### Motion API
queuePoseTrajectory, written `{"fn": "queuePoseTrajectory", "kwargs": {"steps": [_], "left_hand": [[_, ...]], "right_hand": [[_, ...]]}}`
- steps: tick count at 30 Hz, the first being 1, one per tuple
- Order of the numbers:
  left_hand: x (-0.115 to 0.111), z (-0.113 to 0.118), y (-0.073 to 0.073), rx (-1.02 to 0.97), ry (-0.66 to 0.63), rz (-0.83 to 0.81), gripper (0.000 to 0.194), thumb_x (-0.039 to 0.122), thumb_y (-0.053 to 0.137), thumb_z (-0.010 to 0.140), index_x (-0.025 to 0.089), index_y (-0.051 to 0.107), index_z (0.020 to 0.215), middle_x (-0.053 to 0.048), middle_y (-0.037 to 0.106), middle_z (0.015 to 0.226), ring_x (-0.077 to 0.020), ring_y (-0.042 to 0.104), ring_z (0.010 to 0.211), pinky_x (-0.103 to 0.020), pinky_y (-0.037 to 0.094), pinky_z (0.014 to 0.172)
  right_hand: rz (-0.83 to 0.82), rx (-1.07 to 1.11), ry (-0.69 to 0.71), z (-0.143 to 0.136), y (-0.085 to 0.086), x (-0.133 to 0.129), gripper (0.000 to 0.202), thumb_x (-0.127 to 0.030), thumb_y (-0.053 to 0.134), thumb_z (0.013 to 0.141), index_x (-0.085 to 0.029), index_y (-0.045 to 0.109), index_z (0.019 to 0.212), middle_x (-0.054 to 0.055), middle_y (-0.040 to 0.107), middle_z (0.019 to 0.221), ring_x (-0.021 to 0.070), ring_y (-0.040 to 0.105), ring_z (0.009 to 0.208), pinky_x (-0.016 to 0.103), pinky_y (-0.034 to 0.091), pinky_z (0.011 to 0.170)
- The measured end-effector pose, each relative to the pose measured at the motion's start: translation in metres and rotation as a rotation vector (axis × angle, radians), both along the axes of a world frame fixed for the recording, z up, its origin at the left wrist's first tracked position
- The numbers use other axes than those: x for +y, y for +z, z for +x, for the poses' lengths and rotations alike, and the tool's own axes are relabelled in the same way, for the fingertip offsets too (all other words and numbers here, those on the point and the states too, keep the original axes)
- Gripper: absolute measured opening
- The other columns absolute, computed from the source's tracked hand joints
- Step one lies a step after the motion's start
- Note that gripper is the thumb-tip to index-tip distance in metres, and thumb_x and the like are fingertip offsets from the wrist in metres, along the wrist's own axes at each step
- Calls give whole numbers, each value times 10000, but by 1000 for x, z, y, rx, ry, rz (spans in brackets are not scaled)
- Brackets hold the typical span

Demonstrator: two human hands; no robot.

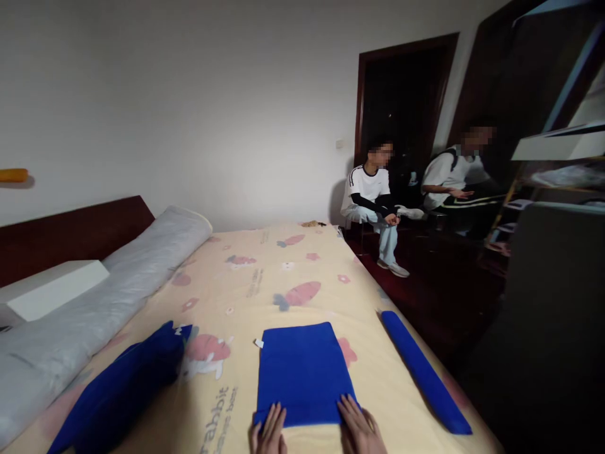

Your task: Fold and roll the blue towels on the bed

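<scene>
Pressing flat on the near edge of the folded blue cloth (305,372), both hands palm down. Left hand (269,429) on near-left corner: fingers extended, mostly close together, tips on the fabric. Right hand (358,424) on near-right corner: fingers straight, slightly fanned, tips on the cloth, rest over the bedsheet. Neither looks closed in a fist; whether a thumb pinches the hem, cannot tell.

Folded cloth lies flat on the bed, roughly rectangular, small white tag (259,343) sticking out at its far-left side. Right of it, apart, narrow blue fabric strip (425,372) lies slantwise along the bed edge. Left, well apart, crumpled dark blue cloth (127,391) in a loose heap.

Bedsheet (250,309) cream, carrot and rabbit print. Far left: long gray bedding roll (104,309), white box (57,287) by it, dark wood headboard (75,233) behind. Beyond the bed, right: two seated people in white tops, dark doorway (401,107) behind.
</scene>
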State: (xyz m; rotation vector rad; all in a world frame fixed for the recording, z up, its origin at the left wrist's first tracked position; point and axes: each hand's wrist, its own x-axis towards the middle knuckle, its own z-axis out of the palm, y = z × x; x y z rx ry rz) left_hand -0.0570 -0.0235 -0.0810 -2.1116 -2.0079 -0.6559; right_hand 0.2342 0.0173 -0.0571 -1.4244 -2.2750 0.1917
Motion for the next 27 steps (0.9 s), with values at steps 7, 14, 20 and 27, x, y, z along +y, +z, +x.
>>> {"fn": "queuePoseTrajectory", "kwargs": {"steps": [7,14,20,27], "left_hand": [[10,-17,59,20,-14,-211,651,17,443,744,392,613,1248,15,619,1352,-200,548,1239,-433,339,1044],[6,-23,78,-36,64,-202,542,73,468,806,404,652,1194,2,716,1145,-190,585,1129,-387,338,1000],[-5,-29,70,-122,100,-317,484,72,509,748,371,720,1064,9,722,1101,-200,587,1097,-380,333,981],[-47,-20,90,-172,102,-360,595,-19,427,709,345,709,1087,-2,695,1182,-201,566,1182,-423,296,1042]], "right_hand": [[-24,-80,-185,-2,20,6,476,-199,446,841,-260,619,1279,50,490,1454,290,389,1380,487,330,1066],[3,-96,-201,-5,45,10,424,-157,475,784,-262,697,1130,81,572,1384,286,472,1289,504,305,1040],[-4,-43,-152,11,38,-7,445,-158,507,761,-311,701,1130,68,650,1251,285,532,1163,476,351,982],[-142,-21,-115,15,62,-38,474,-116,478,706,-258,707,1096,85,670,1134,270,551,1066,446,355,944]]}}
